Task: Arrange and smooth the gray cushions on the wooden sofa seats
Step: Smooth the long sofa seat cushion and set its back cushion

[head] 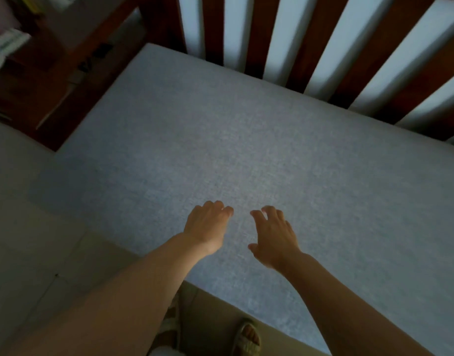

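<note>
A large gray cushion lies flat on the wooden sofa seat and fills most of the view. Its surface looks smooth, with no visible wrinkles. My left hand rests palm down on the cushion near its front edge, fingers slightly curled and holding nothing. My right hand lies beside it, a little to the right, palm down with fingers spread apart. The two hands are a small gap apart. The dark wooden backrest slats rise along the cushion's far edge.
The sofa's wooden armrest runs along the cushion's left side. Beyond it stands a dark side table with papers. Pale tiled floor lies at the left and front. My sandalled foot stands by the cushion's front edge.
</note>
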The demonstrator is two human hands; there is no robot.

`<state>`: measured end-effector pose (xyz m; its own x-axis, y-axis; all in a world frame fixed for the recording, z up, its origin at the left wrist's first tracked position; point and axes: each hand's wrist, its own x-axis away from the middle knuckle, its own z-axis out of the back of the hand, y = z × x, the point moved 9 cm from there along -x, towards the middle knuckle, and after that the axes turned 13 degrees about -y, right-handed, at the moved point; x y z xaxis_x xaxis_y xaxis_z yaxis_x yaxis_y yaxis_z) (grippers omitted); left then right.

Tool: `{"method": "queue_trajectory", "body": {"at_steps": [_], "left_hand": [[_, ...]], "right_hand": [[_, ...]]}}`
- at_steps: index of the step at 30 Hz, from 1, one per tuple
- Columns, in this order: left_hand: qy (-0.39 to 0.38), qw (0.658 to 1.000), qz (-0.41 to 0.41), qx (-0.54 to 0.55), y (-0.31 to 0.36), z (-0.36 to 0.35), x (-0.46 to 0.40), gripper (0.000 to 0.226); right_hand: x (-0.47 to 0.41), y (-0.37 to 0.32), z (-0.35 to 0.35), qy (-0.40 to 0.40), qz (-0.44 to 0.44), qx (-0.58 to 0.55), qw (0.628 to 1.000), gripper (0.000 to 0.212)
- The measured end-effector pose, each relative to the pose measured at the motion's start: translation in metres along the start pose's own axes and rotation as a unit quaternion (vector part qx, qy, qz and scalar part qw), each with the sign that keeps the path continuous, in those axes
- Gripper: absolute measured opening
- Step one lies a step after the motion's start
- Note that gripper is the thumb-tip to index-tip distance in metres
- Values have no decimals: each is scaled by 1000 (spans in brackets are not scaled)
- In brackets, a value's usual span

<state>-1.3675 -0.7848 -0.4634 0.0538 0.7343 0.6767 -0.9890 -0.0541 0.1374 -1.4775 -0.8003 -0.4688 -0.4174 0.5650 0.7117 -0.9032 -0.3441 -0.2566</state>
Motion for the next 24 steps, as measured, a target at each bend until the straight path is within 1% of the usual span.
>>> {"method": "queue_trajectory", "body": {"at_steps": [4, 7, 11, 15, 19, 24], "left_hand": [[22, 1000, 1, 14, -52, 23, -13, 53], [33, 999, -14, 22, -97, 41, -21, 51], [37, 999, -28, 23, -160, 60, -29, 51], [40, 998, -25, 36, -228, 82, -35, 56], [32, 998, 4, 48, -284, 106, -50, 60], [30, 998, 29, 40, -317, 139, -81, 60]], "right_hand": [[-32, -43, 16, 3, -3, 7, 1000, 78], [-63, -84, 28, 10, -12, 4, 1000, 78], [-103, -136, 43, 21, -38, -20, 999, 77], [-139, -179, 67, 39, -52, -52, 997, 78], [-169, -204, 100, 63, -43, -73, 994, 79], [-207, -211, 138, 76, -27, -103, 991, 79]]}}
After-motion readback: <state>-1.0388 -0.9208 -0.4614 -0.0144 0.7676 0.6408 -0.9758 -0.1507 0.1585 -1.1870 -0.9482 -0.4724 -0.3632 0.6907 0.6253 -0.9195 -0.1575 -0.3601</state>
